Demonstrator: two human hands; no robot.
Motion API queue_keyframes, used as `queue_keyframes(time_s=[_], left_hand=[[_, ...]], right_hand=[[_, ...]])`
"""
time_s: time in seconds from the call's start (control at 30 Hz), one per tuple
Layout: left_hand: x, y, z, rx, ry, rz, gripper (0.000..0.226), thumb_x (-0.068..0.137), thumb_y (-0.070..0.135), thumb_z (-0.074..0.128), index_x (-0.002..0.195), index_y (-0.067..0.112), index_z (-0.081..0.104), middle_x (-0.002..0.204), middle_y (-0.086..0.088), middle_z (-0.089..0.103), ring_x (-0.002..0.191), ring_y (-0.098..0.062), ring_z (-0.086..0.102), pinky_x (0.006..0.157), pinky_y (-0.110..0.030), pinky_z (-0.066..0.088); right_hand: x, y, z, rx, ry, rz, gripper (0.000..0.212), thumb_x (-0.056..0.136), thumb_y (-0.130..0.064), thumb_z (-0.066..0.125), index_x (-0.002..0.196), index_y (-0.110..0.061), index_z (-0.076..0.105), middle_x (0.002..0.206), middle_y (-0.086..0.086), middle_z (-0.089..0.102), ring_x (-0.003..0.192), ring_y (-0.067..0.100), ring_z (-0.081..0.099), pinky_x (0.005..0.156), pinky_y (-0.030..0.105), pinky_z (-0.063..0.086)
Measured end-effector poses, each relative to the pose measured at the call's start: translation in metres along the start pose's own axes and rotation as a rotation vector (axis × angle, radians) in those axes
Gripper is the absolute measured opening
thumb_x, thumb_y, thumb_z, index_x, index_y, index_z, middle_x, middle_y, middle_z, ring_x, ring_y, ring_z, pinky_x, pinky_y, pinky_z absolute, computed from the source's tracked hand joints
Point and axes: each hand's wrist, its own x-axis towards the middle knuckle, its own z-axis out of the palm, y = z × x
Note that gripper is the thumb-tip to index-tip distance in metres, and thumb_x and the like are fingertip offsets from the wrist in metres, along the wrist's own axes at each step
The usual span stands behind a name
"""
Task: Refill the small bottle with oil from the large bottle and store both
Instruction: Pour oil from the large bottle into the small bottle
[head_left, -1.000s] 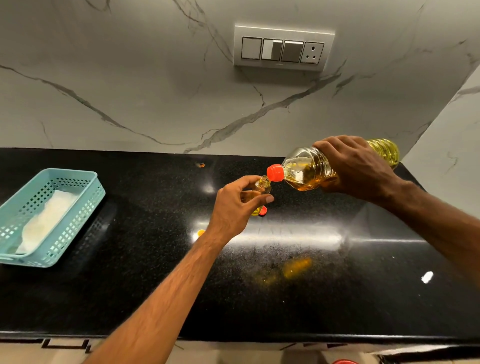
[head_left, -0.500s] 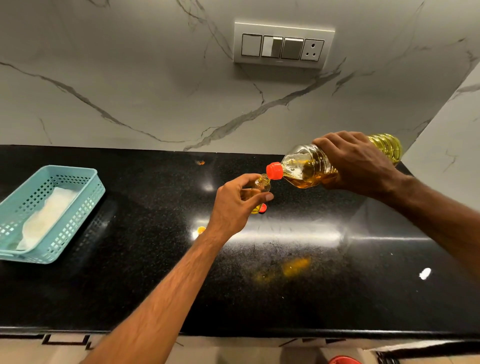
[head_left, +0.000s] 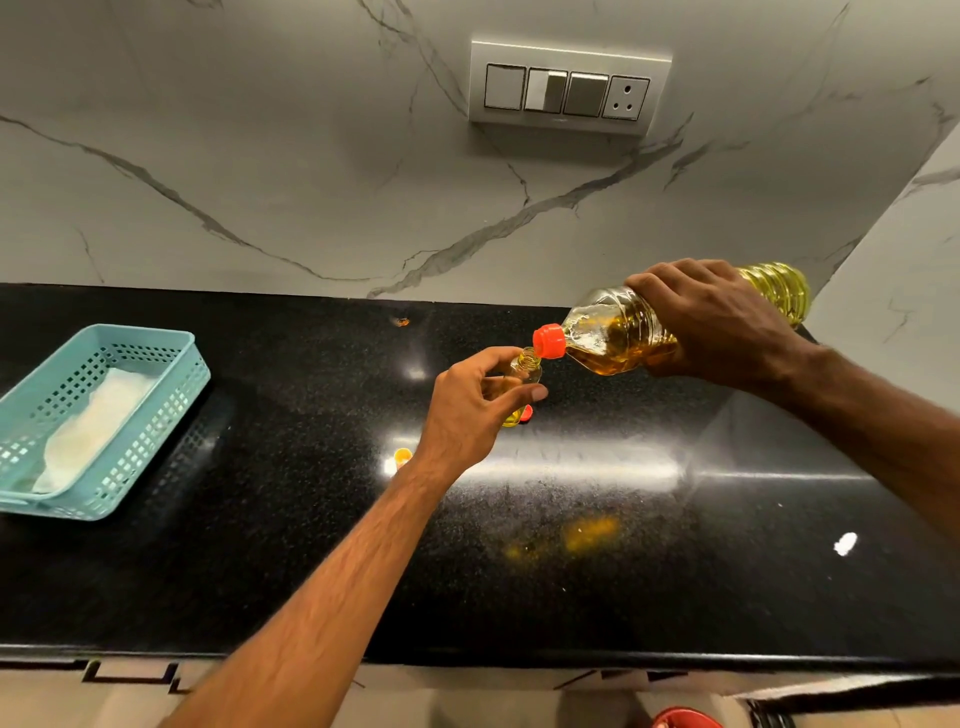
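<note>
Black speckled stone counter (head_left: 291, 519) under a grey-veined marble wall: the left hand (head_left: 467, 410) holds the small clear plastic bottle (head_left: 524, 371) upright above the counter, fingers and thumb curled round its body, open threaded mouth up. The right hand (head_left: 711, 325) wraps the large clear oil bottle with the red spout cap (head_left: 613, 338), long axis near horizontal, base far right, spout tipped slightly down. Spout sits just right of and touching or nearly touching the small mouth; no stream is discernible.

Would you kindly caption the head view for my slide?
Right hand tips the large oil bottle toward the small bottle held by the left hand.
</note>
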Motion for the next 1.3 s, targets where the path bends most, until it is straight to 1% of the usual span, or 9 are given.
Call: queue_keyframes(time_s=[0.07, 0.23, 0.37, 0.57, 0.73, 0.93, 1.03, 1.2, 1.3], left_hand=[[-0.0002, -0.0002, 0.0002, 0.002, 0.003, 0.007, 0.042, 0.078, 0.030, 0.075, 0.117, 0.018, 0.064, 0.098, 0.009, 0.070, 0.090, 0.000, 0.067, 0.082, -0.013, 0.053], [-0.0008, -0.0007, 0.0011, 0.002, 0.010, 0.017, 0.044, 0.078, 0.031, 0.075, 0.118, 0.016, 0.064, 0.101, 0.002, 0.071, 0.091, -0.009, 0.069, 0.083, -0.018, 0.055], [-0.0018, -0.0007, 0.0019, 0.000, 0.007, 0.017, 0.043, 0.079, 0.030, 0.075, 0.118, 0.017, 0.064, 0.098, 0.006, 0.069, 0.090, -0.007, 0.068, 0.081, -0.012, 0.053], [-0.0017, 0.0002, 0.0027, -0.002, 0.008, 0.016, 0.041, 0.079, 0.028, 0.075, 0.117, 0.018, 0.064, 0.097, 0.009, 0.068, 0.090, -0.004, 0.067, 0.079, -0.007, 0.050], [-0.0025, -0.0011, 0.0034, 0.000, 0.007, 0.014, 0.042, 0.079, 0.030, 0.075, 0.117, 0.018, 0.064, 0.101, 0.004, 0.070, 0.093, -0.009, 0.069, 0.083, -0.016, 0.054], [-0.0032, -0.0009, 0.0038, -0.009, 0.008, 0.011, 0.043, 0.079, 0.029, 0.075, 0.118, 0.016, 0.064, 0.102, 0.001, 0.071, 0.093, -0.011, 0.069, 0.083, -0.018, 0.055], [-0.0035, -0.0018, 0.0038, -0.010, 0.008, 0.010, 0.043, 0.079, 0.030, 0.075, 0.118, 0.017, 0.064, 0.101, 0.003, 0.071, 0.093, -0.010, 0.069, 0.084, -0.018, 0.055], [-0.0035, -0.0028, 0.0047, -0.020, 0.013, -0.004, 0.044, 0.079, 0.029, 0.076, 0.119, 0.016, 0.064, 0.103, 0.000, 0.072, 0.094, -0.011, 0.069, 0.087, -0.025, 0.056], [-0.0033, -0.0027, 0.0045, -0.020, 0.014, 0.001, 0.043, 0.079, 0.029, 0.076, 0.118, 0.017, 0.064, 0.103, 0.001, 0.072, 0.094, -0.011, 0.069, 0.087, -0.025, 0.056]], right_hand=[[-0.0003, -0.0003, -0.0007, -0.003, -0.003, 0.001, 0.091, 0.054, -0.037, 0.091, 0.128, -0.003, 0.050, 0.115, 0.021, 0.063, 0.102, 0.040, 0.062, 0.090, 0.052, 0.048], [-0.0006, -0.0007, -0.0026, -0.010, -0.011, 0.001, 0.092, 0.053, -0.037, 0.091, 0.128, -0.003, 0.050, 0.115, 0.020, 0.063, 0.102, 0.041, 0.061, 0.090, 0.053, 0.048], [-0.0012, -0.0007, -0.0034, -0.022, -0.012, 0.000, 0.092, 0.053, -0.038, 0.091, 0.127, -0.002, 0.050, 0.114, 0.021, 0.064, 0.101, 0.041, 0.062, 0.089, 0.052, 0.048], [-0.0015, -0.0003, -0.0039, -0.025, -0.020, 0.000, 0.093, 0.052, -0.039, 0.091, 0.127, -0.003, 0.050, 0.114, 0.020, 0.064, 0.101, 0.041, 0.062, 0.089, 0.053, 0.048], [-0.0024, -0.0003, -0.0039, -0.028, -0.021, 0.002, 0.094, 0.051, -0.039, 0.091, 0.127, -0.003, 0.050, 0.114, 0.020, 0.064, 0.101, 0.040, 0.062, 0.089, 0.052, 0.048], [-0.0032, -0.0011, -0.0042, -0.026, -0.023, 0.002, 0.093, 0.052, -0.039, 0.091, 0.128, -0.003, 0.049, 0.114, 0.020, 0.064, 0.101, 0.040, 0.062, 0.090, 0.052, 0.048], [-0.0030, -0.0011, -0.0050, -0.030, -0.026, 0.000, 0.093, 0.052, -0.040, 0.091, 0.127, -0.003, 0.049, 0.114, 0.020, 0.064, 0.101, 0.040, 0.062, 0.089, 0.052, 0.048], [-0.0031, -0.0012, -0.0076, -0.032, -0.017, -0.007, 0.089, 0.054, -0.039, 0.089, 0.126, -0.003, 0.050, 0.112, 0.019, 0.064, 0.099, 0.040, 0.062, 0.088, 0.051, 0.049], [-0.0030, -0.0015, -0.0082, -0.031, -0.015, -0.008, 0.089, 0.054, -0.038, 0.089, 0.126, -0.003, 0.051, 0.112, 0.020, 0.064, 0.099, 0.040, 0.062, 0.089, 0.051, 0.049]])
